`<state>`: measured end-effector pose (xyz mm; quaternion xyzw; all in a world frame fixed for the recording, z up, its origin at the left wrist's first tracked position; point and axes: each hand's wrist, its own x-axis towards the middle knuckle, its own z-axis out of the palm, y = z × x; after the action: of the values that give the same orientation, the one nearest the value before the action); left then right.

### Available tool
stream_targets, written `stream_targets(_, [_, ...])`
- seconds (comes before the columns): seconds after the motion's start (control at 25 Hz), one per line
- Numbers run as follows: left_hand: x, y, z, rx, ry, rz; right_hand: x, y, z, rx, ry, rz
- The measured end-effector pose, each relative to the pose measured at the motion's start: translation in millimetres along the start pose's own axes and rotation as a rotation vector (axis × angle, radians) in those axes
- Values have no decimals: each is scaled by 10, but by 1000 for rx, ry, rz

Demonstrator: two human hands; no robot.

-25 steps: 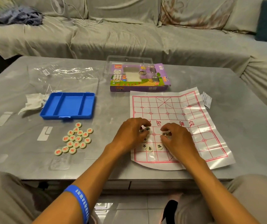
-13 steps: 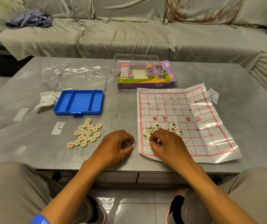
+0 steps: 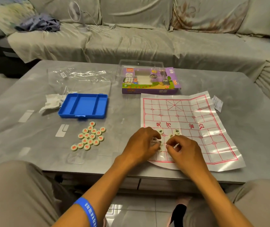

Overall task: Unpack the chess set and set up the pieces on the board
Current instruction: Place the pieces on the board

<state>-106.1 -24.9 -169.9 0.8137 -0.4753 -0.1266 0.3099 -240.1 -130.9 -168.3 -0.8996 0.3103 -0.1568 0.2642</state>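
Observation:
A white paper board (image 3: 188,115) with a red grid lies on the grey table, right of centre. Both hands work over its near left part among cream discs with dark characters (image 3: 160,131). My left hand (image 3: 140,145) has curled fingers around small pieces at the board's left edge. My right hand (image 3: 185,149) pinches a disc held on edge between thumb and fingers. Several cream discs with red characters (image 3: 89,136) sit in a cluster on the table, left of the board. Some dark-character pieces are hidden under my hands.
A blue tray (image 3: 83,105) sits behind the red cluster, crumpled tissue (image 3: 52,102) to its left. The purple game box (image 3: 149,82), a clear lid and a plastic bag (image 3: 75,79) lie further back. A paper slip (image 3: 217,104) lies beyond the board. A sofa with a fan stands behind.
My left hand has come back from the table edge onto the board's left side. My right hand stayed over the near rows, now pinching a disc. The view has shifted slightly.

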Motion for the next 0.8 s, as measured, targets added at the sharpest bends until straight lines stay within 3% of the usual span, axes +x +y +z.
stream_targets(0.16, [-299,-440,-530,67,140,-69,24,-313,136,36,-50,-102])
stream_targets(0.28, [-648,-969,-1046,226,268,-304,65,-747,467,59,-161,-285])
stream_targets(0.4, [-856,-1295,-1258,367,143,-546,192,-1246,871,-47,-279,-474])
stream_targets(0.6, [-945,-1421,-1137,255,164,-379,437,-1570,1168,-299,-339,-689])
stream_targets(0.8, [-917,-1420,-1101,224,189,-311,530,-1407,1116,-283,-307,-649])
